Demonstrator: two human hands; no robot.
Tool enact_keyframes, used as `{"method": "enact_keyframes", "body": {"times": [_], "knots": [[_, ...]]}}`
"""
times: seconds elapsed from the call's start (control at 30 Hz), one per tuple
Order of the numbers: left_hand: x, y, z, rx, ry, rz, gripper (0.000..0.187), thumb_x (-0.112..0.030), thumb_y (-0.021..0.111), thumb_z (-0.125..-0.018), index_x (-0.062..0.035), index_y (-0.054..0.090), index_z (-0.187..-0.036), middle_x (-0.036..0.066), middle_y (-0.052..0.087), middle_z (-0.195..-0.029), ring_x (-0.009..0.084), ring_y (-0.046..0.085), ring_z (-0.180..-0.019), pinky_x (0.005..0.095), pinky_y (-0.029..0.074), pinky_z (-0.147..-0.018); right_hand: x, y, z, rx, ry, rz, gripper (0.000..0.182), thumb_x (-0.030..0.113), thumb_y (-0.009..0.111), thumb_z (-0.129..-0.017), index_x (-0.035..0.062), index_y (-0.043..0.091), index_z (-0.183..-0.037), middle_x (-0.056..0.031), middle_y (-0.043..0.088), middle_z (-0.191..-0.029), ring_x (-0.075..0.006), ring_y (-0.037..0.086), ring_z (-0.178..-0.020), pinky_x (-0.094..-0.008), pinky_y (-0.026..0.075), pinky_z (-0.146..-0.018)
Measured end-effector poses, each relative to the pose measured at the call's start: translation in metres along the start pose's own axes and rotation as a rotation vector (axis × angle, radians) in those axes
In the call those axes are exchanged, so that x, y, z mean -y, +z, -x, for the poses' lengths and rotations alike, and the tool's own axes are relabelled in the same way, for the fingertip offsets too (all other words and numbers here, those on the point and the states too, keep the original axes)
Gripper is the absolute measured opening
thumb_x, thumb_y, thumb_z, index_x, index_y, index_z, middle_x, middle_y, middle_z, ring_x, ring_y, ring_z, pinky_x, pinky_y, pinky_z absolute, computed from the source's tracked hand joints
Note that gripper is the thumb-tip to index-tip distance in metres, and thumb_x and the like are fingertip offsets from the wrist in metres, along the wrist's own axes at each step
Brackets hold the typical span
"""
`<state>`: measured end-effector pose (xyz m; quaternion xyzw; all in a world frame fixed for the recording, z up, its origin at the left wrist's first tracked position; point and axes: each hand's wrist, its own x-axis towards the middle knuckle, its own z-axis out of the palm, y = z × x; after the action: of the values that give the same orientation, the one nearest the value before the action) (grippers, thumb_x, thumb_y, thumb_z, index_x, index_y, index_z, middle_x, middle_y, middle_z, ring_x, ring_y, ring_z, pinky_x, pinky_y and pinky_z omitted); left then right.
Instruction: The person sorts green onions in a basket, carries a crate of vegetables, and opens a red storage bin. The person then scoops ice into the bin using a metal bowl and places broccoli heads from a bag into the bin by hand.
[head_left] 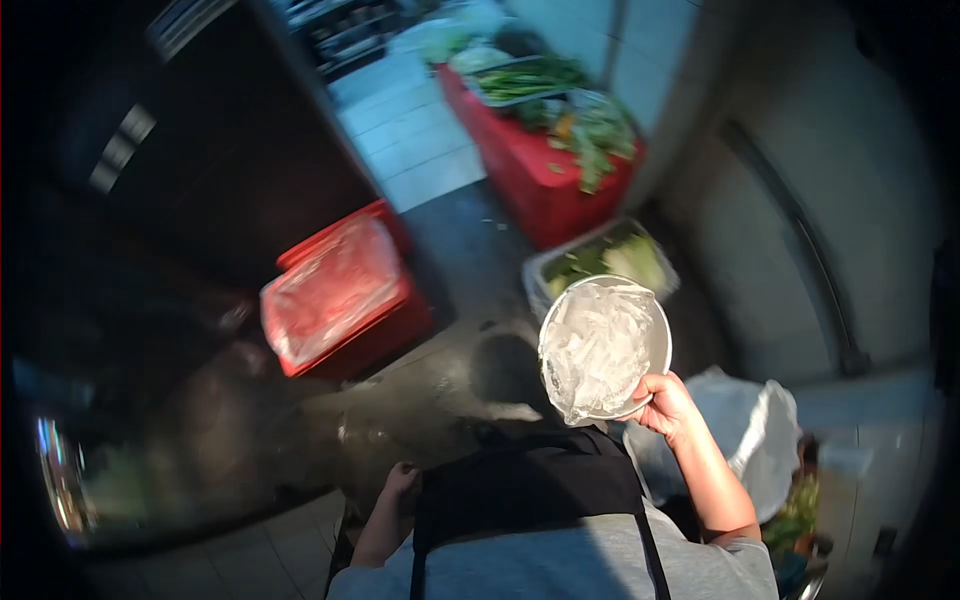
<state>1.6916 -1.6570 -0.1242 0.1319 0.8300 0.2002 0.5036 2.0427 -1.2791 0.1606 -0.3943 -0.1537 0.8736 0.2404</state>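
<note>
The right hand [665, 402] clasps the rim of a pale bowl [660, 345] at its 5 o'clock, thumb inside the edge, hand closed only as far as the rim allows; most of the fingers are hidden beneath. A crumpled, translucent mass [592, 345] fills most of the bowl – too glossy to tell what it is – and juts past the rim at 7 o'clock.

From the bowl, with 12 at the top of the view, the left hand [402, 478] hangs at 8 o'clock beside the black apron [520, 490]; it is dim and partly lost, and I cannot tell whether it grips anything. At 12 to 1 o'clock a tray of leafy greens [648, 262] is partly covered by the bowl's edge, the gap between them unclear. Behind it, toward 11, stands a red container [555, 190] topped with blurred vegetables [600, 140].

A clear bag [770, 430] sits at 4 o'clock, partly behind the forearm. A wall bar [800, 230] bounds 2 o'clock. Open floor [440, 395] runs toward 9, up to a red bin [400, 320], its mouth veiled by plastic film [335, 285].
</note>
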Motion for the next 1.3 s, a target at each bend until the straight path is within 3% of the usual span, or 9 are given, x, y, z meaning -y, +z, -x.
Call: {"method": "enact_keyframes", "body": {"times": [0.37, 0.57, 0.6, 0.67, 0.7, 0.77, 0.87, 1.07, 1.3], "knots": [[0.062, -0.050, -0.008, -0.220, -0.186, 0.634, 0.038, -0.017, 0.058, -0.082, 0.0001, 0.047, -0.114, 0.010, 0.058, -0.105, 0.0171, 0.057, -0.088, 0.0295, 0.047, -0.075, -0.106, 0.184, -0.273, 0.207, 0.480, 0.237, 0.052, -0.007, 0.042, -0.063, -0.0146, 0.035, -0.114, -0.0246, 0.050, -0.109, -0.0391, 0.056, -0.096, -0.0525, 0.051, -0.078], [0.055, -0.046, 0.008, -0.362, -0.272, 0.624, 0.026, -0.015, 0.052, -0.086, -0.0007, 0.050, -0.108, 0.009, 0.059, -0.089, 0.0155, 0.057, -0.074, 0.0285, 0.047, -0.061, -0.173, 0.274, -0.457, 0.306, 0.589, 0.347, 0.058, -0.008, 0.042, -0.061, -0.0110, 0.035, -0.118, -0.0236, 0.049, -0.114, -0.0387, 0.052, -0.103, -0.0533, 0.045, -0.086], [0.123, -0.025, -0.012, 0.005, -0.086, 1.191, 0.016, -0.013, 0.051, -0.087, -0.0021, 0.052, -0.099, 0.007, 0.056, -0.080, 0.0149, 0.056, -0.069, 0.0302, 0.048, -0.060, -0.184, 0.286, -0.489, 0.335, 0.586, 0.376, 0.059, -0.008, 0.042, -0.061, -0.0106, 0.034, -0.119, -0.0237, 0.048, -0.115, -0.0393, 0.052, -0.104, -0.0538, 0.045, -0.086], [0.097, 0.005, -0.014, -0.427, -0.317, 0.906, 0.015, -0.023, 0.047, -0.086, -0.0086, 0.052, -0.084, 0.001, 0.049, -0.068, 0.0156, 0.052, -0.062, 0.0372, 0.047, -0.056, -0.212, 0.308, -0.552, 0.388, 0.579, 0.429, 0.062, -0.008, 0.042, -0.061, -0.0098, 0.032, -0.122, -0.0238, 0.047, -0.116, -0.0405, 0.051, -0.104, -0.0549, 0.045, -0.086], [0.126, 0.022, -0.024, -0.161, -0.186, 1.849, 0.021, -0.029, 0.043, -0.086, -0.0099, 0.052, -0.085, 0.001, 0.048, -0.068, 0.0162, 0.051, -0.063, 0.0382, 0.045, -0.058, -0.229, 0.311, -0.589, 0.390, 0.585, 0.445, 0.068, -0.009, 0.041, -0.059, -0.0055, 0.029, -0.126, -0.0235, 0.044, -0.119, -0.0420, 0.050, -0.104, -0.0563, 0.046, -0.083], [0.104, 0.034, -0.029, 0.191, -0.075, 2.571, 0.016, -0.019, 0.044, -0.087, -0.0070, 0.054, -0.089, 0.002, 0.051, -0.071, 0.0146, 0.049, -0.061, 0.0360, 0.043, -0.061, -0.259, 0.325, -0.642, 0.340, 0.495, 0.530, 0.071, -0.010, 0.040, -0.059, -0.0027, 0.027, -0.128, -0.0226, 0.044, -0.120, -0.0424, 0.050, -0.103, -0.0578, 0.046, -0.082], [0.048, 0.022, -0.025, -0.353, -0.399, 1.507, 0.015, -0.017, 0.045, -0.087, -0.0059, 0.052, -0.093, 0.003, 0.052, -0.073, 0.0148, 0.050, -0.062, 0.0350, 0.043, -0.062, -0.288, 0.351, -0.696, 0.254, 0.293, 0.713, 0.077, -0.016, 0.036, -0.057, 0.0051, 0.028, -0.131, -0.0196, 0.043, -0.120, -0.0398, 0.046, -0.109, -0.0507, 0.045, -0.087], [-0.023, -0.032, -0.025, -0.384, -0.524, 1.395, 0.015, -0.012, 0.046, -0.086, -0.0036, 0.050, -0.099, 0.005, 0.054, -0.078, 0.0150, 0.052, -0.065, 0.0329, 0.044, -0.063, -0.338, 0.343, -0.775, 0.212, -0.650, 1.649, 0.074, -0.014, 0.046, -0.068, 0.0176, 0.029, -0.133, -0.0204, 0.027, -0.133, -0.0407, 0.046, -0.108, -0.0457, 0.042, -0.089], [-0.049, -0.102, -0.046, -0.382, -0.502, 1.323, 0.021, -0.006, 0.048, -0.086, -0.0010, 0.047, -0.106, 0.008, 0.057, -0.083, 0.0153, 0.054, -0.068, 0.0304, 0.046, -0.065, -0.279, 0.405, -0.752, 0.275, -1.053, 2.007, 0.061, -0.010, 0.049, -0.071, 0.0155, 0.042, -0.126, -0.0094, 0.024, -0.138, -0.0376, 0.035, -0.119, -0.0439, 0.040, -0.092]]}}
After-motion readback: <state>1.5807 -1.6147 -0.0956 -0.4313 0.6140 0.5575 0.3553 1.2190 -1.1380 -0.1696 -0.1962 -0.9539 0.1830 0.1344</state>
